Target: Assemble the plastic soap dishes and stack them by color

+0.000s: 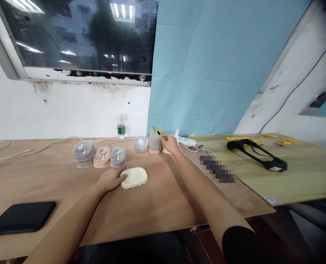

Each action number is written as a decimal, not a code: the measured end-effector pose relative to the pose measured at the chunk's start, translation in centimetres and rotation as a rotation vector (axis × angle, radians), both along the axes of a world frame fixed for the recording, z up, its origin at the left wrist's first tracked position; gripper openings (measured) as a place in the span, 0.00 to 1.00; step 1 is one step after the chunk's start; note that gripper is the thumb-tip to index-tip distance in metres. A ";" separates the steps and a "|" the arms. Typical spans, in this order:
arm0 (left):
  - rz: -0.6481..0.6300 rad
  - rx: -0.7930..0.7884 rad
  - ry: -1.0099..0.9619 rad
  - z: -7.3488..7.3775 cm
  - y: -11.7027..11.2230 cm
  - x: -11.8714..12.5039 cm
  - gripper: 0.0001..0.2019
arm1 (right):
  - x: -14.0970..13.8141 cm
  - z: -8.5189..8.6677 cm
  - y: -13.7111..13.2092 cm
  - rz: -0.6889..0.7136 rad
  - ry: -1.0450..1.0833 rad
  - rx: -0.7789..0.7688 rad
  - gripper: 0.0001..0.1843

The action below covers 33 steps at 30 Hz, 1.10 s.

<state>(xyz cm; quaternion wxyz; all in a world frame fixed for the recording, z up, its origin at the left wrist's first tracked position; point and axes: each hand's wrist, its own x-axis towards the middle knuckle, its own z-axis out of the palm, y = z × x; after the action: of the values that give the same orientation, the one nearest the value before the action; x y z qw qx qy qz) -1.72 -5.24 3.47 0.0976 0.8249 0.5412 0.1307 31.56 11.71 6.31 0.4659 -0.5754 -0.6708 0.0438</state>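
My left hand [111,179] is closed on the left edge of a shallow cream oval plastic tray [135,176], its thumb over the rim. The tray lies flat on the table. Farther off, my right hand [169,142] pinches the right side of the green oval container [158,131] on top of a stack. Under that are grey containers [153,139] and a pink one [154,150]. Something cream-coloured [166,150] lies behind my right hand, mostly hidden. Beside the stack sits a clear lidded container [141,144].
Lidded boxes stand to the left: stacked grey ones [83,154], a pink one [102,157] and another grey one [118,157]. A water bottle [121,128] is by the wall. Power strip [187,141], cables, black headset-like frame [258,156] and black flat case [22,217] surround the area.
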 end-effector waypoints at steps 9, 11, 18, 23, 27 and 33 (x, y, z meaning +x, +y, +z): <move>0.077 0.043 -0.060 -1.0 0.6 -0.4 0.19 | -2.7 -0.4 -5.0 0.107 0.346 0.159 0.22; 0.090 0.067 -0.113 -1.1 0.7 -0.5 0.23 | -4.4 -1.5 -7.3 0.212 0.410 0.107 0.24; 0.114 0.253 -0.409 -0.1 0.0 -0.9 0.38 | -8.9 -3.9 -13.5 0.672 0.541 -0.205 0.22; 0.130 0.257 -0.356 0.2 -0.4 -0.9 0.36 | -9.4 -4.0 -14.2 0.695 0.458 -0.354 0.22; 0.116 0.184 -0.326 0.1 -0.4 -0.6 0.34 | -8.7 -4.1 -13.4 0.563 0.175 -0.317 0.27; 0.053 -0.037 -0.065 -0.1 0.1 -0.3 0.27 | -7.7 -4.5 -11.9 0.485 -0.228 -0.416 0.30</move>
<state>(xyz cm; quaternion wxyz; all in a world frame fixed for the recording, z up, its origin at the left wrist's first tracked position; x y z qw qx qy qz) -2.06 -5.13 3.38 0.1269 0.8037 0.5616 0.1502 23.85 -0.24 1.83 0.2366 -0.4829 -0.8125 0.2250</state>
